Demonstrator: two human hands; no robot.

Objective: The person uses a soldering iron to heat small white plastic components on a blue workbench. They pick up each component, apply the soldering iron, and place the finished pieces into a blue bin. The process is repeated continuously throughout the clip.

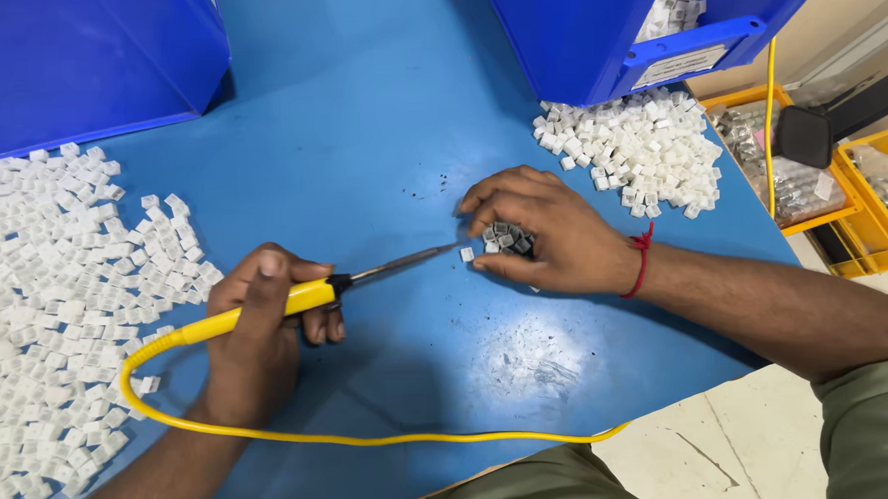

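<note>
My left hand [260,330] grips the yellow handle of a soldering iron [308,296]. Its metal tip [434,252] points right and reaches a small white square part [467,254] on the blue table [361,134]. My right hand [547,231], with a red thread on the wrist, cups several small white and grey parts [508,239] against the table, right beside the tip. The iron's yellow cord [372,440] loops along the table's near edge.
A wide spread of small white parts [62,292] covers the table's left side, and a smaller heap [637,144] lies at the back right. Blue bins [83,65] [613,27] stand at the back. Yellow trays [856,206] with bagged parts sit at the right.
</note>
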